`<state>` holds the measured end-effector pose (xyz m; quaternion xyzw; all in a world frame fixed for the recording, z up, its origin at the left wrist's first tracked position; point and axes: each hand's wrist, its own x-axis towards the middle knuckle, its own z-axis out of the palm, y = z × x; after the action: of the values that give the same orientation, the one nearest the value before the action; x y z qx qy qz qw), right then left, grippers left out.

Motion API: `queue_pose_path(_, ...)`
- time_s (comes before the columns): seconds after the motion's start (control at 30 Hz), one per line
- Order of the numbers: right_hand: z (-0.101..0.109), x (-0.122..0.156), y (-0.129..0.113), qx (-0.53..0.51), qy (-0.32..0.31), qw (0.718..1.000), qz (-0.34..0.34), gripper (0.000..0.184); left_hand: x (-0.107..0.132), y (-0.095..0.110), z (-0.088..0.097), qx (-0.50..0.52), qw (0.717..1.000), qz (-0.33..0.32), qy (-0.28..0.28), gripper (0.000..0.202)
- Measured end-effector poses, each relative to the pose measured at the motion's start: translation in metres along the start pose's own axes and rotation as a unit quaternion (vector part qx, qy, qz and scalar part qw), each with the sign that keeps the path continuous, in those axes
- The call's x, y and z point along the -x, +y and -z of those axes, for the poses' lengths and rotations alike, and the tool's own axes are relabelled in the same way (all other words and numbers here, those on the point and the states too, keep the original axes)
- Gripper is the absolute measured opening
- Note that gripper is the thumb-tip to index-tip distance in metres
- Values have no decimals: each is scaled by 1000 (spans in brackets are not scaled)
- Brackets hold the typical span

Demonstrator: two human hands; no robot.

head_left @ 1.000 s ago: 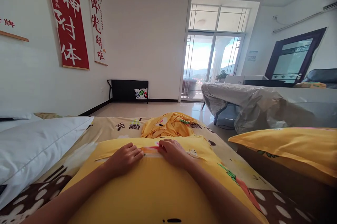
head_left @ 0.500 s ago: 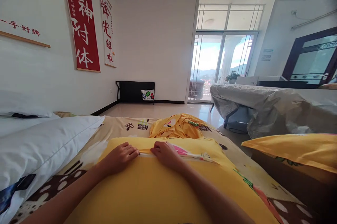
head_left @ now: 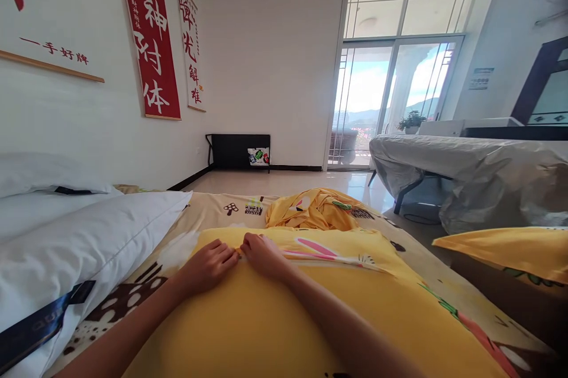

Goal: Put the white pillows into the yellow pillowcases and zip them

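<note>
A yellow pillow in a printed pillowcase (head_left: 252, 325) lies in front of me, with a pink-and-white figure and a carrot print. A slit-like seam runs across its far part. At the left end of this seam my left hand (head_left: 213, 264) is closed on the cloth. Right beside it, my right hand (head_left: 265, 257) pinches the same edge, its fingers nearly touching the left ones. The fingertips hide whatever small part they grip. Behind the pillow rests a crumpled yellow cloth (head_left: 310, 209).
White pillows (head_left: 110, 242) lie at the left on the patterned bedsheet (head_left: 217, 206). Another yellow pillow (head_left: 510, 251) is at the right. Beyond are a plastic-covered table (head_left: 444, 153), a black folded table (head_left: 231, 150) and a glass door (head_left: 399, 100).
My right hand has moved left along the seam, closing the gap to my left hand. The view has turned slightly left.
</note>
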<state>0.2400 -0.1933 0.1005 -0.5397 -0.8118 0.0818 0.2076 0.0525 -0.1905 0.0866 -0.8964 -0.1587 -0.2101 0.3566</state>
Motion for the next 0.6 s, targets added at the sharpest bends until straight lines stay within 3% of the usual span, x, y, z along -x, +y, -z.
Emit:
queue_pose_path(0.23, 1, -4, 5, -17, -16, 999, -24, 25, 45, -19, -2, 20, 999, 29, 5, 22)
queue_pose_path(0.33, -3, -5, -6, 45, -28, 998, 36, 25, 50, -16, -1, 22, 998, 56, 0, 24)
queue_pose_path(0.47, -16, -12, -25, 89, -14, 988, 129, 21, 48, -14, 1, -16, 999, 27, 8, 27)
queue_pose_path(0.53, -24, -18, -30, 65, -15, 990, 124, 17, 49, -14, 1, -21, 999, 19, 15, 27)
queue_pose_path(0.6, -29, -24, -32, 40, -22, 994, 98, 16, 50, -11, 0, 5, 998, 64, 1, 27)
